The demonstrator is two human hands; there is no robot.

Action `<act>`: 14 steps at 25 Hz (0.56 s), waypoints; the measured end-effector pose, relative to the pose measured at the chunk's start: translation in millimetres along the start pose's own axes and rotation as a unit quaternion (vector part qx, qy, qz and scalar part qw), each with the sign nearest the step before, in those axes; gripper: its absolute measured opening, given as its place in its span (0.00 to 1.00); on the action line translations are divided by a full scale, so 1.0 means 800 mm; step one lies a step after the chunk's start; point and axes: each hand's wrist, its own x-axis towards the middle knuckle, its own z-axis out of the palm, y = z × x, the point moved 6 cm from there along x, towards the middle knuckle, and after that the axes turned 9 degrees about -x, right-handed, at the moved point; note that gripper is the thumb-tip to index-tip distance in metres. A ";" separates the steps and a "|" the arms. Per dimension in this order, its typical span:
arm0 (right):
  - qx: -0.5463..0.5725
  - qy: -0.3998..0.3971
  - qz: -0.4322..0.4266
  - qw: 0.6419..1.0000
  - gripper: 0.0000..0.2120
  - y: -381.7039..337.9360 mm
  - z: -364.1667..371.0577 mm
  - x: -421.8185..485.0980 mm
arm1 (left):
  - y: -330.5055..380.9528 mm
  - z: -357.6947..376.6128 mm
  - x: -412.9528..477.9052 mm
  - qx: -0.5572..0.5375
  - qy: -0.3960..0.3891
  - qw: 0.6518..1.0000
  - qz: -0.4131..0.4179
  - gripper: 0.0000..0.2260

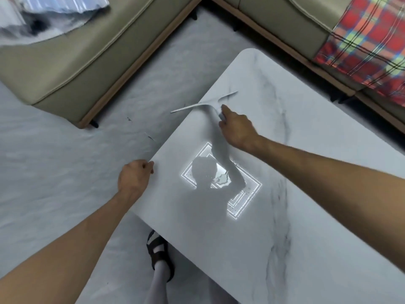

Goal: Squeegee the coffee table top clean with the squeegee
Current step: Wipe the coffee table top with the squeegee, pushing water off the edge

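Observation:
A white marble coffee table (306,172) fills the right and middle of the head view, glossy, with a ceiling light mirrored in it. My right hand (237,128) grips the handle of a pale grey squeegee (203,104). Its long thin blade lies across the table's left edge, one end reaching out over the floor. My left hand (134,178) is curled at the table's near left edge, thumb and fingers touching the rim. A small wet patch (223,178) glistens near the table's middle.
A beige sofa (87,58) stands at the left and another runs along the back right, with a red plaid blanket (368,40) on it. Pale grey floor (65,161) lies between sofa and table. My sandalled foot (161,255) is by the table's near edge.

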 end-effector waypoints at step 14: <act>-0.254 -0.086 -0.153 0.951 0.25 0.041 0.066 -0.138 | -0.100 -0.005 -0.024 -0.079 -0.038 0.996 -0.010 0.23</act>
